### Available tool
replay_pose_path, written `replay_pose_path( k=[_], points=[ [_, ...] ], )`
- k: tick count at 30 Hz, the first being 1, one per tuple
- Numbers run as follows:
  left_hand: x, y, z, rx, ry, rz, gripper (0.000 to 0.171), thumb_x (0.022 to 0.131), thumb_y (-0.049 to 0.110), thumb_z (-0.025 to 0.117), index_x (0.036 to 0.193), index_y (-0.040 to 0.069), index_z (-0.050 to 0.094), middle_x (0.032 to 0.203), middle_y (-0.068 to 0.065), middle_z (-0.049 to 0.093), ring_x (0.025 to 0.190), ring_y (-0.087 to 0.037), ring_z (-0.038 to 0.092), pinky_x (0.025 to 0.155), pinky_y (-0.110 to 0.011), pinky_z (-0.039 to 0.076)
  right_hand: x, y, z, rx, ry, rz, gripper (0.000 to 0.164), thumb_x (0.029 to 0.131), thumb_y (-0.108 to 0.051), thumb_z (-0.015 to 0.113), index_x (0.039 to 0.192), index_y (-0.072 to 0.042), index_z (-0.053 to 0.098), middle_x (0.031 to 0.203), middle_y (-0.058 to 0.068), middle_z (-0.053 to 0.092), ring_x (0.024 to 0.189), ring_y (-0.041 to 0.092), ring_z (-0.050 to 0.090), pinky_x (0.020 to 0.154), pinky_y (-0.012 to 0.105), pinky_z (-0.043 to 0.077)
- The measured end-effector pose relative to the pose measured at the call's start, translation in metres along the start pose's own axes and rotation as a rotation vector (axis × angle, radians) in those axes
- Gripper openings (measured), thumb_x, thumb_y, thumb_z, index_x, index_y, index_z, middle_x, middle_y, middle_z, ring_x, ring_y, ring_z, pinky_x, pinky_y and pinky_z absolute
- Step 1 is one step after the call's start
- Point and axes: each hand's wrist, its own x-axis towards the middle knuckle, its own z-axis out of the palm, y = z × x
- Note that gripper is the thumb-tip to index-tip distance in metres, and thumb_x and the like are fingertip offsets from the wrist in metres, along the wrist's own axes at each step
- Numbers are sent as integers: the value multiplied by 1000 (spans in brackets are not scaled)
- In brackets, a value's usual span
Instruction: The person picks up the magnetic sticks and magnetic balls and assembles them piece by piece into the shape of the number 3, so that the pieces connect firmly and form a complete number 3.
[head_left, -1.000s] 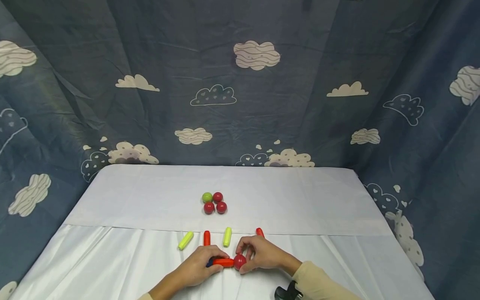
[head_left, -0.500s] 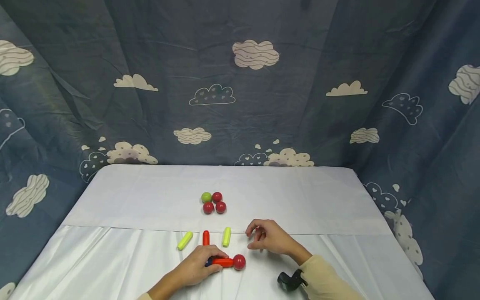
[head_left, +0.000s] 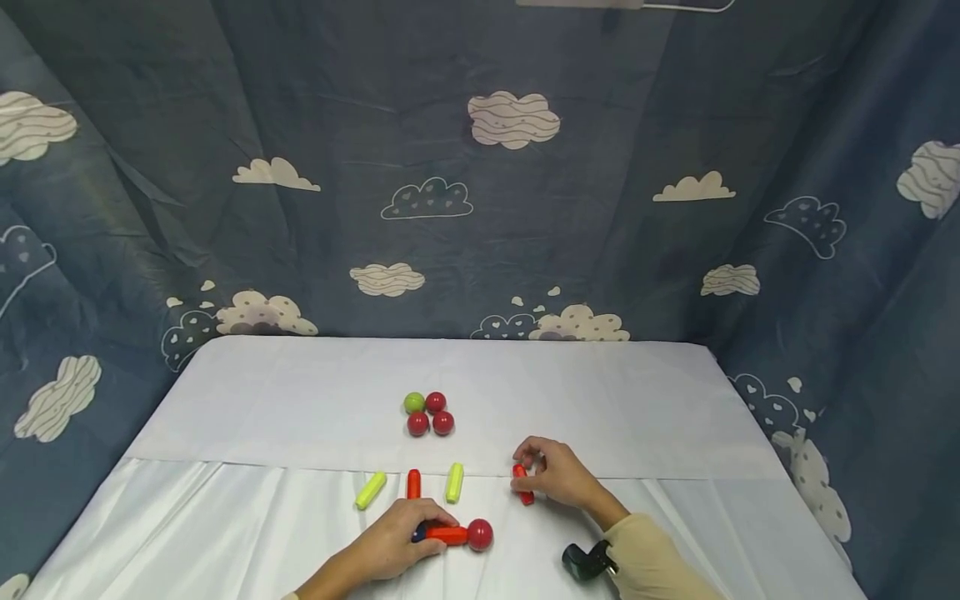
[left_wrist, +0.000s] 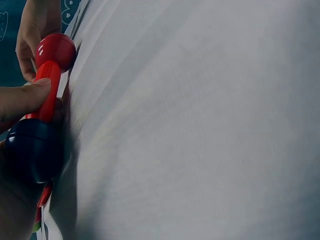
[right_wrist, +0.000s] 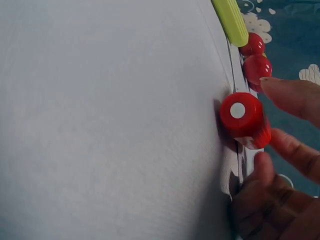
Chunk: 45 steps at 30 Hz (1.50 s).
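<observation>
In the head view, the left grip [head_left: 396, 537] partly covers a blue ball [head_left: 418, 533] and a red stick [head_left: 413, 483] lying beyond.

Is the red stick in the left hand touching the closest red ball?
Touching. The left wrist view shows the red stick meeting the red ball with no gap between them.
</observation>
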Motion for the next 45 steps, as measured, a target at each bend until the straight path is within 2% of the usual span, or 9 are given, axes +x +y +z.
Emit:
replay_pose_path(
  k=[7, 13, 22, 27, 34, 39, 45],
  points=[
    [1, 1, -2, -4, 9, 18, 23, 88, 24, 70, 110, 19, 69, 107, 12, 65, 95, -2, 52, 92, -34, 45, 1, -7, 6, -106, 14, 54, 29, 72, -12, 83, 93, -10, 63, 74, -2, 52, 65, 13, 45, 55, 24, 36],
    [2, 0, -2, -6, 9, 26, 23, 88, 23, 70, 111, 19, 69, 107, 12, 65, 95, -1, 52, 92, -33, 45, 0, -9, 11, -175, 40, 43, 25, 73, -11, 81, 89, -11, 62, 68, -5, 49, 60, 10, 44, 51, 22, 34],
    [0, -1, -1, -4, 4, 27, 24, 88, 24, 70, 112, 20, 68, 108, 12, 64, 97, -3, 52, 93, -35, 45, 0, -9, 13, -152, 68, 36, 23, 73, -9, 80, 89, -10, 63, 68, -5, 51, 60, 11, 45, 50, 23, 36],
    [1, -1, -1, -1, 3, 32, 23, 89, 24, 70, 112, 19, 68, 108, 12, 64, 97, -2, 53, 93, -35, 45, 3, -14, 16, -68, 54, 38, 22, 75, -8, 78, 91, -9, 63, 73, -3, 54, 61, 12, 48, 48, 23, 41],
    [1, 0, -2, 2, -5, 16, 24, 89, 24, 69, 112, 18, 68, 109, 10, 64, 97, -3, 53, 93, -36, 45, 7, -20, 26, 164, 13, 43, 19, 78, -1, 73, 94, -1, 62, 78, 3, 57, 57, 12, 59, 49, 27, 52],
    [1, 1, -2, 0, -4, 11, 23, 89, 24, 69, 111, 19, 68, 109, 11, 64, 98, -2, 53, 93, -37, 45, 10, -22, 33, 324, -23, 58, 20, 80, 1, 71, 97, 3, 59, 81, 7, 58, 59, 15, 63, 53, 33, 55],
    [2, 1, -1, 7, -4, 19, 22, 89, 25, 69, 110, 19, 68, 107, 12, 64, 98, -3, 53, 93, -38, 44, 11, -22, 40, 452, -68, 67, 23, 81, 2, 71, 99, 6, 57, 83, 10, 57, 61, 18, 65, 55, 36, 56]
  ],
)
